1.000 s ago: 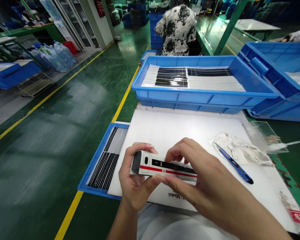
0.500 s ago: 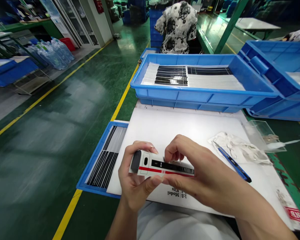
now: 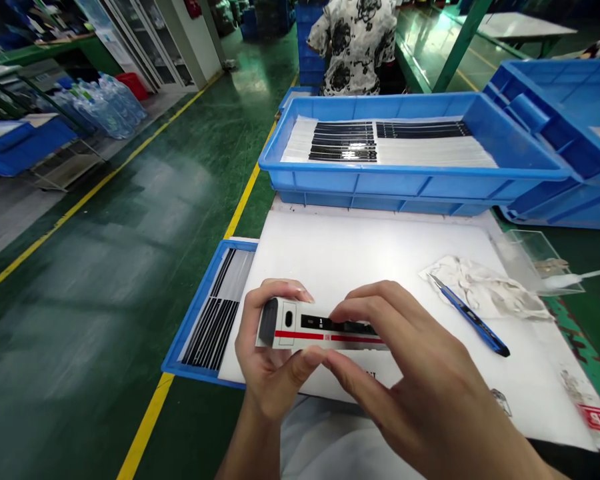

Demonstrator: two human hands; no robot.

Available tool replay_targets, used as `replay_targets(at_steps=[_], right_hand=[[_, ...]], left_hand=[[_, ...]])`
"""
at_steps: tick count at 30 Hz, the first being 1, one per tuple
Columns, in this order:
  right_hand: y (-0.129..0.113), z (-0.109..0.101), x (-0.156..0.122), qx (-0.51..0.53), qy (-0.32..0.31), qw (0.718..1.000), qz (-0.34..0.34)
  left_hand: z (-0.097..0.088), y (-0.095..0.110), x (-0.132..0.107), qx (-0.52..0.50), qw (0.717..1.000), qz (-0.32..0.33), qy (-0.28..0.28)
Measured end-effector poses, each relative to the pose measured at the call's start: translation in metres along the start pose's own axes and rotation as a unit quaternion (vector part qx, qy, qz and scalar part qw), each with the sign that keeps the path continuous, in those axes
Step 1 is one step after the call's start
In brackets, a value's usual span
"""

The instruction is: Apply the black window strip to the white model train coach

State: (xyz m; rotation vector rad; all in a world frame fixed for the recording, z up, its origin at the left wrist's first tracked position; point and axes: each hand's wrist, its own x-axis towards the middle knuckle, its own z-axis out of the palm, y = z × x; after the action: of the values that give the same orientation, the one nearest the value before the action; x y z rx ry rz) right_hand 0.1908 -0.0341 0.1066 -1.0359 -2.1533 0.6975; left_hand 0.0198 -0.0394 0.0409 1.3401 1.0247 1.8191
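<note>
Green factory floor surrounds a white-topped bench, with the white shell held just above its near edge. On that shell, the left hand has its grip wrapped around the dark-ended side, thumb along the lower edge. The right hand pinches farther along: thumb by the lower edge, an index fingertip on the black strip above a red line.

As far as it can be judged, this piece is well along: strip and red line are both on its face. Whether the strip sits firm everywhere cannot be told, since fingers hide its far part.

Right of the hands, a blue knife lies partly on a crumpled cloth, held by neither hand. Left of the bench, a small blue tray carries rows of black-and-white pieces; a large blue bin at the far edge carries more, seemingly stock or output; which, I cannot say.
</note>
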Motion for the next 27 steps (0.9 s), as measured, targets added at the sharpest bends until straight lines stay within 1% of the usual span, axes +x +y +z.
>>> replay_targets(at_steps=[4,8,11,18,27], right_hand=[[-0.001,-0.004,0.003,0.011,-0.004,1.0,-0.008],[0.002,-0.013,0.008,0.066,-0.038,0.997,-0.011],[0.005,-0.02,0.011,0.079,-0.057,0.995,-0.015],[0.009,-0.025,0.013,0.114,-0.092,0.989,0.025],[0.009,-0.029,0.013,0.133,-0.11,0.984,0.039]], left_hand=[[0.001,0.005,-0.002,0.014,1.0,0.018,0.002],[0.004,0.01,-0.004,0.007,1.0,0.024,-0.014],[0.006,0.012,-0.004,0.007,0.999,0.029,-0.017],[0.009,0.013,-0.002,0.011,0.999,0.045,-0.025],[0.01,0.013,0.0,0.02,0.999,0.046,-0.019]])
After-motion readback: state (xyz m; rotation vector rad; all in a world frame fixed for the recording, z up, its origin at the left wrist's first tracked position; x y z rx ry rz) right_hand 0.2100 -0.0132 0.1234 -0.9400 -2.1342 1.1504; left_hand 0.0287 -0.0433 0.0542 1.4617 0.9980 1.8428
